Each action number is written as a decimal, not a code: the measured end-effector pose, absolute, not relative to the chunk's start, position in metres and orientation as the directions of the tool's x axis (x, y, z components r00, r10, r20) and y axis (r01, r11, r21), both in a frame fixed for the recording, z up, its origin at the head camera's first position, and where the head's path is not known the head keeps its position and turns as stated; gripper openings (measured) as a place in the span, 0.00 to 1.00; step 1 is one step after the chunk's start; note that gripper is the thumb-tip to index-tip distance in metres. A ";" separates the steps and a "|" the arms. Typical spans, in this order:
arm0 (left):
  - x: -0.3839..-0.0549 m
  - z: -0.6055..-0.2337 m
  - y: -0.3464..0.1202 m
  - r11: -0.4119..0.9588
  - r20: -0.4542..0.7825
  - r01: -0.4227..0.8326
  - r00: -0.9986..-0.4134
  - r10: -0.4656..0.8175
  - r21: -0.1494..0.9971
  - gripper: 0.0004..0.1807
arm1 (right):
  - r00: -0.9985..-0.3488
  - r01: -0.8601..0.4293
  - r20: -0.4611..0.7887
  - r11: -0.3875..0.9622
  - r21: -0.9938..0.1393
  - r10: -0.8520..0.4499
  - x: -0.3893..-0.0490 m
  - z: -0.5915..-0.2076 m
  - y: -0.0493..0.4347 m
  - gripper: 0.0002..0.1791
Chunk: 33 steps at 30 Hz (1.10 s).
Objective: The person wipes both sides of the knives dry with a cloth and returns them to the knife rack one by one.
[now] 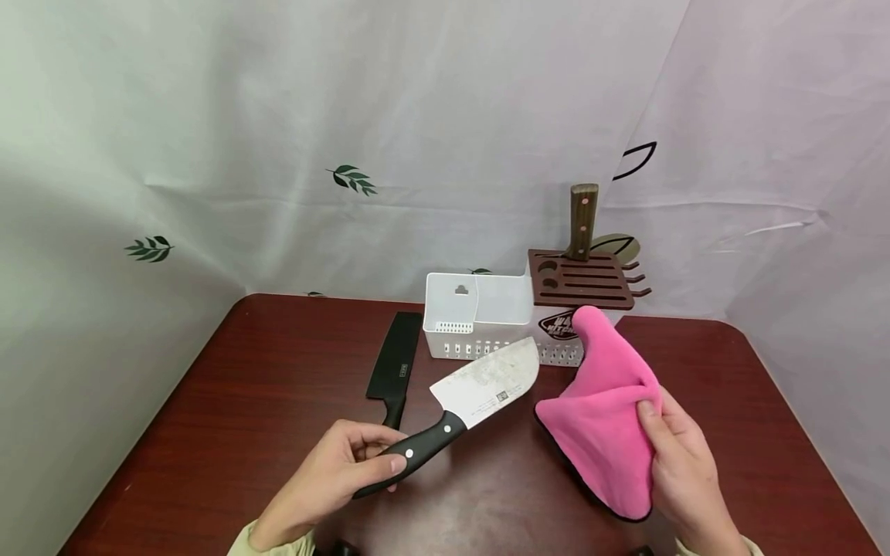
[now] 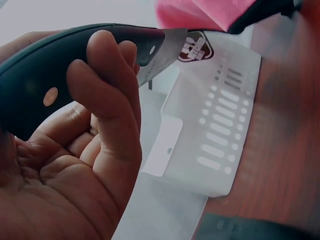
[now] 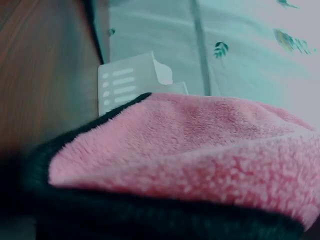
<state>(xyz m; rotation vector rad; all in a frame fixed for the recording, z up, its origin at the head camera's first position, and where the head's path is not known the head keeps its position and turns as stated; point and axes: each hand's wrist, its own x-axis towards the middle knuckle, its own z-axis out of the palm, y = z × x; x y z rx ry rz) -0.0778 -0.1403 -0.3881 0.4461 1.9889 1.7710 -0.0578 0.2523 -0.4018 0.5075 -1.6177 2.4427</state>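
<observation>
My left hand grips the black riveted handle of a broad-bladed kitchen knife, its pale, smudged blade slanting up to the right above the table. In the left wrist view, fingers curl round the knife handle. On the right, my right hand pinches a folded pink cloth with dark edging, thumb in front. That cloth fills much of the right wrist view, where the hand itself is hidden. Knife and cloth are apart. Behind my left hand, a black knife lies on the table.
A white perforated knife rack stands at the table's back, with a brown slotted top and side hooks. One wooden-handled knife stands upright in it. The dark red table meets a pale curtain behind.
</observation>
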 end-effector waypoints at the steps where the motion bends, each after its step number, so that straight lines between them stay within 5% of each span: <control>1: -0.078 -0.388 -0.139 0.125 -0.111 -0.053 -0.847 0.520 0.991 0.14 | -0.927 -0.349 0.375 -0.303 -0.887 -0.031 -0.057 -0.401 0.251 0.21; 6: -0.079 -0.389 -0.133 0.094 -0.101 -0.058 -0.823 0.559 0.994 0.13 | -0.879 -0.464 0.477 0.237 -0.853 -0.003 -0.057 -0.399 0.239 0.17; 10: -0.080 -0.390 -0.129 0.063 -0.056 -0.024 -0.816 0.576 0.998 0.14 | -0.810 -0.561 0.569 0.468 -0.683 -0.142 -0.061 -0.400 0.231 0.22; 20: -0.077 -0.389 -0.124 0.064 -0.001 0.047 -0.798 0.603 0.997 0.13 | -0.735 -0.641 0.592 0.623 -0.449 -0.330 -0.069 -0.408 0.221 0.07; 33: -0.084 -0.396 -0.122 0.038 0.039 0.081 -0.777 0.628 0.996 0.12 | -0.783 -0.591 0.532 0.650 -0.477 -0.322 -0.067 -0.415 0.212 0.27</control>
